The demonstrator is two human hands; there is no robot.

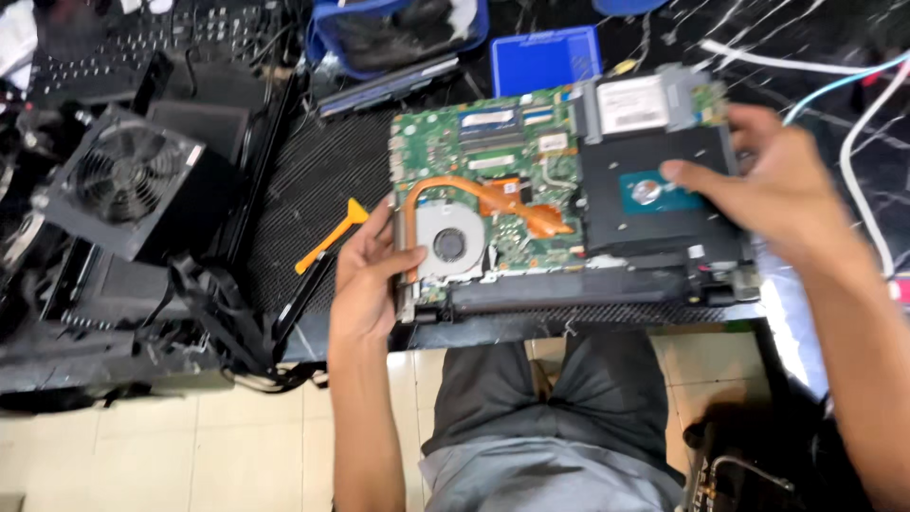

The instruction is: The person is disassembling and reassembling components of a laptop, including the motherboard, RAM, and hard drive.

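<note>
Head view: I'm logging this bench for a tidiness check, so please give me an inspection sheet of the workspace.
Surface: dark mat on a black bench.
Job's things: opened laptop, green board, copper pipe and fan exposed.
Clutter: orange pry tool, power supply, blue tray, keyboard.
Hands: left hand grips the laptop's left edge; right hand rests fingers on the drive area.
Cables: white cables at right.
Surroundings: tiled floor.

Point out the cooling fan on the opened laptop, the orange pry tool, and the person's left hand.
cooling fan (pixel 448 245), head view, on its round hub.
orange pry tool (pixel 330 237), head view, midway along its shaft.
left hand (pixel 365 280), head view, on the back of the hand gripping the laptop's left edge.
</note>
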